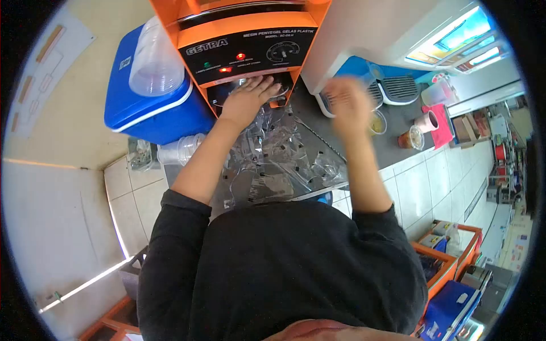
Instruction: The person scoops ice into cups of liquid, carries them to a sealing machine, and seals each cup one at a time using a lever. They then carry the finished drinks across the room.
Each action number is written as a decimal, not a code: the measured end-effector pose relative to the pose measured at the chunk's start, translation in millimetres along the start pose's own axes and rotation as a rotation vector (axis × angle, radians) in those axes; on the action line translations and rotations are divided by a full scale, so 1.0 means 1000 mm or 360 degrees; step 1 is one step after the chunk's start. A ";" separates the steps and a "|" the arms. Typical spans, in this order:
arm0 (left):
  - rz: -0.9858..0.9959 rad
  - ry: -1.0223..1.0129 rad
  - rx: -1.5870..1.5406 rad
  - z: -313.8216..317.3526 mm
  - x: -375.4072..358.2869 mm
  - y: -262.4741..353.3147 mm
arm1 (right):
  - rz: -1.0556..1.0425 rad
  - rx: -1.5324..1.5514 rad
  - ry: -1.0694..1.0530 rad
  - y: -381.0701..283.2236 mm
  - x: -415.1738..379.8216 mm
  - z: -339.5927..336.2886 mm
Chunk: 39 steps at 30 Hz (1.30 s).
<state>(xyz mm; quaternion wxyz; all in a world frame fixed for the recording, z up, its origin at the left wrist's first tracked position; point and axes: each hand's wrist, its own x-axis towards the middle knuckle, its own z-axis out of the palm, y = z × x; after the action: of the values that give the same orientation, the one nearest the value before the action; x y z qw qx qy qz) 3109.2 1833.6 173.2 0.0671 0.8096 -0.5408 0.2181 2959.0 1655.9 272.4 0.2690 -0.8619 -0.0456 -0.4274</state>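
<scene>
My left hand (pixel 248 101) reaches into the lower opening of the orange cup sealing machine (pixel 250 37). Its fingers lie stretched out and flat over what looks like the machine's cup holder, partly hidden beneath the palm. Crumpled clear plastic film (pixel 267 145) spreads over the dark counter below that hand. My right hand (pixel 348 99) is raised at the right, in front of a blue and white drink dispenser (pixel 364 71); motion smears its fingers. Just beside it stands a clear plastic cup with yellowish contents (pixel 377 122).
Stacked clear cups (pixel 154 65) stand on a blue cooler box (pixel 142 116) at the left, with more cups (pixel 181 149) lying below. At the right are a filled brown drink cup (pixel 410 138), a pinkish cup (pixel 426 121) and a red cloth (pixel 439 128). A thin dark rod (pixel 321 139) crosses the counter.
</scene>
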 end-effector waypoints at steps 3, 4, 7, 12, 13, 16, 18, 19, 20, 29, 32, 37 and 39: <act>-0.0055 -0.0047 -0.0072 -0.009 -0.017 0.021 | 0.0621 -0.0218 -0.0571 0.082 -0.115 0.063; -0.0040 -0.0049 -0.0065 -0.008 -0.023 0.028 | 0.0599 -0.0473 -0.0563 0.101 -0.142 0.072; -0.0035 -0.0088 -0.0081 -0.018 -0.037 0.050 | 0.0738 -0.0809 -0.0964 0.111 -0.173 0.079; -0.0049 -0.0126 -0.0172 -0.037 -0.063 0.085 | 0.1026 -0.0577 -0.0782 0.124 -0.168 0.077; -0.0060 -0.0100 -0.0213 -0.039 -0.066 0.088 | 0.1090 -0.0463 -0.0629 0.121 -0.157 0.071; -0.0080 -0.0192 -0.0200 -0.041 -0.070 0.095 | 0.0910 0.0101 -0.0260 0.101 -0.127 0.045; -0.0102 -0.0271 -0.0299 -0.050 -0.072 0.096 | 0.0807 0.0282 -0.0340 0.074 -0.098 0.030; -0.0117 -0.0331 -0.0398 -0.066 -0.072 0.098 | 0.0756 0.0370 -0.0378 0.060 -0.084 0.022; -0.0134 -0.0387 -0.0499 -0.074 -0.072 0.098 | 0.0765 0.0365 -0.0563 0.051 -0.073 0.017; -0.1620 0.0163 -0.0687 -0.047 -0.081 0.050 | 0.0141 -0.0137 -0.1331 -0.032 0.021 0.048; -0.1562 0.0393 -0.0731 -0.034 -0.087 0.052 | -0.0124 -0.0340 -0.1346 -0.042 0.035 0.071; -0.1554 0.0649 -0.0716 -0.028 -0.089 0.059 | -0.0533 -0.0693 -0.1406 -0.059 0.049 0.096; -0.1558 0.0655 -0.0687 -0.029 -0.089 0.060 | -0.0503 -0.0900 -0.1589 -0.069 0.050 0.108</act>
<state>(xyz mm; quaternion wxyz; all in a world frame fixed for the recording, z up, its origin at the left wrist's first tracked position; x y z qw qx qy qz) 3018.6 1894.8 154.0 0.4280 0.8745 -0.1109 0.1993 3045.9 1761.7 286.7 -0.0919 -0.9796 -0.1787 -0.0007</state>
